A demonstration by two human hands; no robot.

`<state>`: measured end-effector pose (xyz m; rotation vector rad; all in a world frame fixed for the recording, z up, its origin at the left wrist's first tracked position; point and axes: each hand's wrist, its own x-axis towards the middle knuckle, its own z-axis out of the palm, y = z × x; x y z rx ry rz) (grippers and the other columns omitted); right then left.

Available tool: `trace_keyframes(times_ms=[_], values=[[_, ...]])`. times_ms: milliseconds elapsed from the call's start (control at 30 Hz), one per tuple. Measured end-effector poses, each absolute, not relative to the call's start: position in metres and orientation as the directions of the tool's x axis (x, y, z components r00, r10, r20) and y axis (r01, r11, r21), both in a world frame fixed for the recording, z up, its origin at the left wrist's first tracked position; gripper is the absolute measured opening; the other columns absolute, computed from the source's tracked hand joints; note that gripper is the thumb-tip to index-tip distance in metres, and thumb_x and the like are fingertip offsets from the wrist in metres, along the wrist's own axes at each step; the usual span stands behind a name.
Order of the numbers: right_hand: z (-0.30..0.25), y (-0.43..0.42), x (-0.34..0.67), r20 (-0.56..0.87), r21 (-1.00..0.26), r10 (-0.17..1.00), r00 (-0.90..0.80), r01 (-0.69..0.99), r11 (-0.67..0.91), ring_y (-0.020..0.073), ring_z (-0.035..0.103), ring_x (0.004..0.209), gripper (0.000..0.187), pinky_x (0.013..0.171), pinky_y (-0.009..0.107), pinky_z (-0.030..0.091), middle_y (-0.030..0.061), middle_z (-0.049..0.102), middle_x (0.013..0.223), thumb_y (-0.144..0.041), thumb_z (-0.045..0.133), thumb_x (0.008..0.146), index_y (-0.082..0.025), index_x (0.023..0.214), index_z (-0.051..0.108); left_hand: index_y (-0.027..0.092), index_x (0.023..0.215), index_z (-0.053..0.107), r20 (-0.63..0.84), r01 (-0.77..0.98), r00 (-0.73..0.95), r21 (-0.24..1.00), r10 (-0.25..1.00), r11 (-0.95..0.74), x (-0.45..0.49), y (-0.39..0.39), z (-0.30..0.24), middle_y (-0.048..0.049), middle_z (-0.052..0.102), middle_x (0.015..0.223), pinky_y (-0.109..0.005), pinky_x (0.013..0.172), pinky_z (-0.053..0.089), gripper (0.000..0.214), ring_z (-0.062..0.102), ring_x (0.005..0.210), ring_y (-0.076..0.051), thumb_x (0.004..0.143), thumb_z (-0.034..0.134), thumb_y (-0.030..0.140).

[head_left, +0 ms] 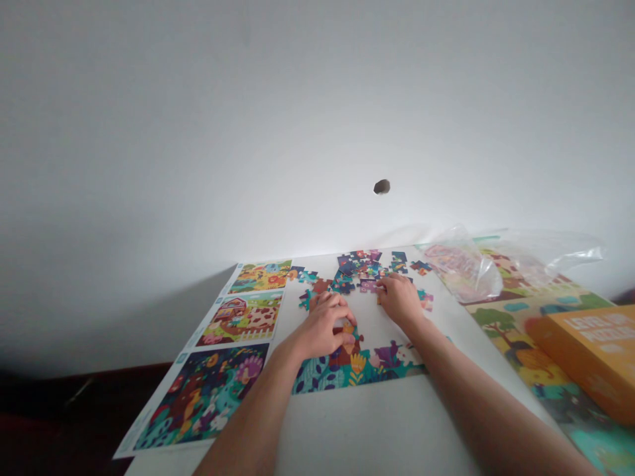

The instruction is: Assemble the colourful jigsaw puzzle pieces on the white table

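A joined strip of colourful puzzle [357, 370], with leaves and flowers, lies on the white table [372, 430] in front of me. My left hand [327, 325] rests on its upper edge, fingers curled and pinching a small orange-brown piece [348, 328]. My right hand [399, 297] lies further back with its fingers bent down onto a loose piece at the edge of a heap of loose puzzle pieces [360, 268]. What sits under those fingertips is too small to name.
A sheet of three reference pictures [223, 350] lies at the left table edge. Clear plastic bags [466, 268] and finished puzzle boards [526, 330] lie at the right, with an orange box [595, 354] on them. A white wall with a small hole [381, 187] rises behind.
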<state>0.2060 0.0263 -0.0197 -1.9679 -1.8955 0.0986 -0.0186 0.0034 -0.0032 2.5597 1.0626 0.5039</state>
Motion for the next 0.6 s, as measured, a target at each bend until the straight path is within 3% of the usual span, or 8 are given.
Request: trace_keyframes(times_ms=[367, 600], values=[[-0.0153, 0.0229, 0.2022, 0.187, -0.357, 0.981, 0.042, 0.934, 0.028, 0.0212, 0.057, 0.101, 0.023, 0.085, 0.029, 0.038, 0.0060, 0.066, 0.107, -0.021, 0.053, 0.087, -0.025, 0.099, 0.073, 0.025, 0.089, 0.067, 0.189, 0.618, 0.655, 0.423, 0.731, -0.663, -0.0179, 0.0008, 0.0020, -0.0017, 0.055, 0.100, -0.038, 0.097, 0.032, 0.021, 0.048, 0.102, -0.022, 0.071, 0.077, 0.030], [-0.0106, 0.0166, 0.1966, 0.185, -0.361, 0.983, 0.015, 0.931, 0.054, 0.0227, 0.056, 0.103, 0.022, 0.087, 0.030, 0.038, 0.0066, 0.064, 0.110, -0.031, 0.060, 0.082, -0.025, 0.100, 0.072, 0.024, 0.088, 0.067, 0.209, 0.624, 0.642, 0.416, 0.738, -0.661, -0.0193, 0.0007, -0.0006, -0.0018, 0.057, 0.100, -0.038, 0.096, 0.035, 0.020, 0.050, 0.102, -0.022, 0.072, 0.076, 0.031]])
